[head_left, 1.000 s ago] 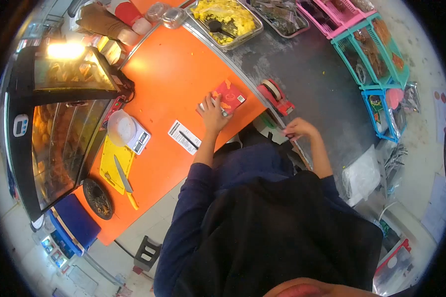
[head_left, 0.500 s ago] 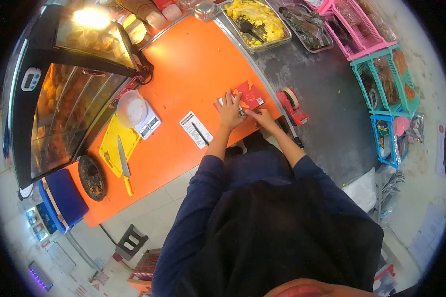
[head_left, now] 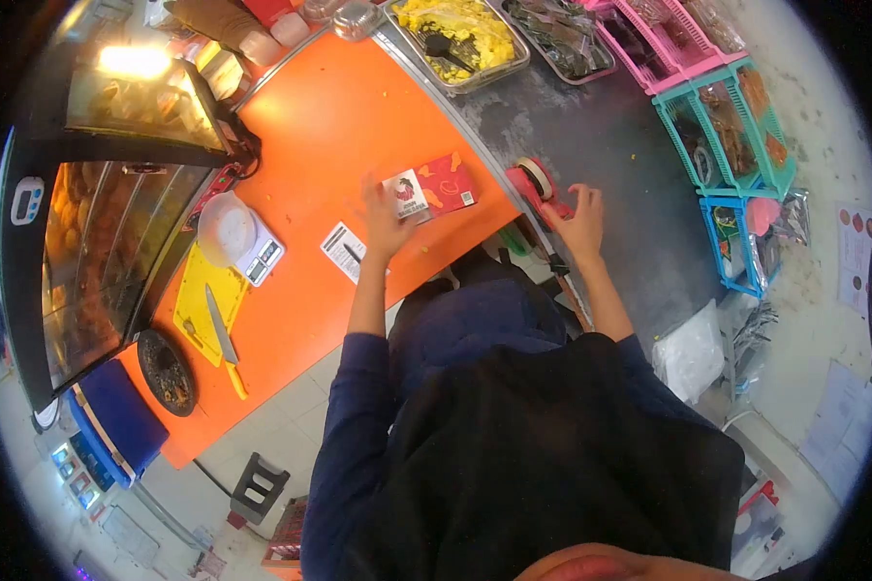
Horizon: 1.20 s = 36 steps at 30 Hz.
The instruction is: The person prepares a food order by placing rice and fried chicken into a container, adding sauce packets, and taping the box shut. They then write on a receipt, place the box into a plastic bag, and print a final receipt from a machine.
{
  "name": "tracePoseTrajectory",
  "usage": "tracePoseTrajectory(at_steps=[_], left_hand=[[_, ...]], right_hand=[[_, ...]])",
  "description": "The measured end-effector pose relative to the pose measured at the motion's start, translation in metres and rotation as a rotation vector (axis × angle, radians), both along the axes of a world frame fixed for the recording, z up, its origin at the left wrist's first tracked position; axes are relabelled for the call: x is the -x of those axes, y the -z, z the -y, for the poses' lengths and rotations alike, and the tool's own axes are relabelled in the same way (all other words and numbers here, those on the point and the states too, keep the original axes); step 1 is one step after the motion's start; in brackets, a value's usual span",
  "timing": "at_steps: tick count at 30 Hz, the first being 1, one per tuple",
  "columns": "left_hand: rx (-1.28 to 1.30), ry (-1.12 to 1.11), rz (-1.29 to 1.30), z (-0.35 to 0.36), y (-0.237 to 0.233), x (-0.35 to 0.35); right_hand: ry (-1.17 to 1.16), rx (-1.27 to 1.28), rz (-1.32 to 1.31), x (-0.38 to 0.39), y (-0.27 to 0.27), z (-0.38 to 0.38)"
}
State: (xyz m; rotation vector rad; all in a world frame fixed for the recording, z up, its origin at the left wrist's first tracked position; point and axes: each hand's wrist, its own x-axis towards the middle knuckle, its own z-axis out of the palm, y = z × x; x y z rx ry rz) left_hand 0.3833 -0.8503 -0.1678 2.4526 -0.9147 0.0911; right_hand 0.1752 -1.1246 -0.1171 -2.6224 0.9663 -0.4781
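Observation:
A flat red box (head_left: 450, 184) with orange patterns lies on the orange table. On its left part is a white label (head_left: 405, 195) with a red-and-black logo. My left hand (head_left: 386, 228) is at the label's left edge, fingers spread and blurred; it holds nothing visible. Over on the right, my right hand (head_left: 583, 225) is at the near end of a red tape dispenser (head_left: 530, 180), thumb and fingers around that end. A roll of pale tape sits in the dispenser. Whether the fingers pinch the tape's end cannot be made out.
Left of the box lie a printed slip (head_left: 339, 248) with a pen, a scale (head_left: 264, 254) bearing a bowl, and a knife (head_left: 221, 324) on a yellow cutting board (head_left: 192, 300). A lit display case (head_left: 116, 252) stands far left. Food trays (head_left: 455, 44) and plastic baskets (head_left: 717, 126) line the back right.
Both hands have come off the box. My right hand has moved right to the tape dispenser. My left hand has shifted left, uncovering the white label. The whole view has shifted slightly.

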Motion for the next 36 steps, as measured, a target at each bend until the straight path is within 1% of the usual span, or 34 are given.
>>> tracePoseTrajectory(at_steps=[1, 3, 4, 5, 6, 7, 8, 10, 11, 12, 13, 14, 15, 16, 17, 18, 20, 21, 23, 24, 26, 27, 28, 29, 30, 31, 32, 33, 34, 35, 36], left_hand=[[0.179, -0.116, 0.004, -0.019, 0.024, -0.008], [0.133, -0.404, 0.01, -0.075, 0.063, -0.017], [0.072, -0.642, -0.105, -0.091, 0.069, -0.01], [0.008, -0.882, -0.222, -0.105, 0.075, -0.003], [0.012, -0.882, -0.22, -0.119, 0.084, -0.003], [-0.042, -0.787, -0.245, -0.133, 0.094, -0.004], [-0.099, -0.689, -0.269, -0.14, 0.097, -0.006], [-0.083, -0.683, -0.274, -0.121, 0.076, -0.003], [-0.067, -0.678, -0.283, -0.111, 0.062, -0.001], [-0.07, -0.673, -0.279, -0.114, 0.069, -0.006], [0.037, -0.579, -0.346, -0.12, 0.079, -0.014], [0.147, -0.483, -0.408, -0.125, 0.089, -0.022], [0.152, -0.478, -0.397, -0.123, 0.087, -0.027], [0.164, -0.549, -0.45, -0.121, 0.083, -0.029], [0.174, -0.621, -0.507, -0.119, 0.08, -0.031], [0.176, -0.617, -0.505, -0.122, 0.084, -0.038], [0.82, -0.588, -0.614, -0.132, 0.1, -0.052], [0.819, -0.588, -0.62, -0.129, 0.095, -0.053], [1.244, -0.591, -0.56, -0.122, 0.06, -0.06], [1.25, -0.595, -0.552, -0.116, 0.037, -0.061], [1.358, -0.508, -0.627, -0.097, -0.015, -0.055], [1.298, -0.481, -0.677, -0.087, -0.036, -0.052], [1.291, -0.488, -0.682, -0.076, -0.048, -0.049], [1.224, -0.404, -0.769, -0.063, -0.057, -0.046], [1.16, -0.315, -0.845, -0.049, -0.065, -0.043], [1.091, -0.269, -0.888, -0.033, -0.075, -0.035], [1.021, -0.225, -0.923, -0.015, -0.084, -0.026], [0.963, -0.196, -0.983, 0.001, -0.093, -0.017], [0.899, -0.169, -1.052, 0.015, -0.101, -0.005], [0.906, -0.13, -1.123, 0.029, -0.106, 0.008], [0.912, -0.083, -1.202, 0.044, -0.108, 0.02]], right_hand=[[0.009, 0.002, -0.004, 0.007, 0.004, 0.003], [-0.079, -0.152, -0.167, 0.017, 0.027, 0.005], [-0.073, -0.148, -0.164, 0.02, 0.038, 0.004], [0.011, -0.214, -0.084, 0.021, 0.049, 0.002], [0.091, -0.281, -0.003, 0.02, 0.058, 0.0], [0.112, -0.264, 0.079, 0.018, 0.064, -0.002], [0.114, -0.265, 0.082, 0.012, 0.068, -0.005], [0.25, -0.135, 0.274, -0.005, 0.075, -0.003], [0.254, -0.137, 0.277, -0.013, 0.077, 0.004], [0.363, -0.185, 0.217, -0.021, 0.079, 0.011], [0.473, -0.233, 0.156, -0.028, 0.079, 0.016], [0.479, -0.236, 0.164, -0.032, 0.076, 0.024], [0.547, -0.67, 0.174, -0.037, 0.07, 0.037], [0.594, -1.107, 0.178, -0.04, 0.064, 0.048], [0.504, -1.331, 0.207, -0.036, 0.059, 0.054], [0.504, -1.33, 0.212, -0.036, 0.059, 0.057], [0.459, -1.693, 0.396, -0.031, 0.064, 0.064], [0.465, -1.691, 0.395, -0.023, 0.068, 0.065], [0.264, -1.764, 0.605, -0.009, 0.077, 0.063], [0.254, -1.765, 0.6, 0.0, 0.082, 0.055], [0.002, -1.412, 0.762, 0.016, 0.098, 0.037], [-0.001, -1.417, 0.756, 0.017, 0.117, 0.042], [0.106, -1.323, 0.639, 0.025, 0.142, 0.047], [0.21, -1.225, 0.522, 0.032, 0.154, 0.048], [0.208, -1.229, 0.522, 0.031, 0.144, 0.047], [0.237, -1.321, 0.339, 0.026, 0.12, 0.048], [0.257, -1.405, 0.151, 0.014, 0.083, 0.046], [0.16, -1.405, 0.092, 0.0, 0.035, 0.036], [0.033, -1.442, 0.251, -0.015, -0.007, 0.022], [-0.081, -1.466, 0.413, -0.029, -0.039, 0.005], [-0.163, -1.452, 0.504, -0.044, -0.058, -0.01]])
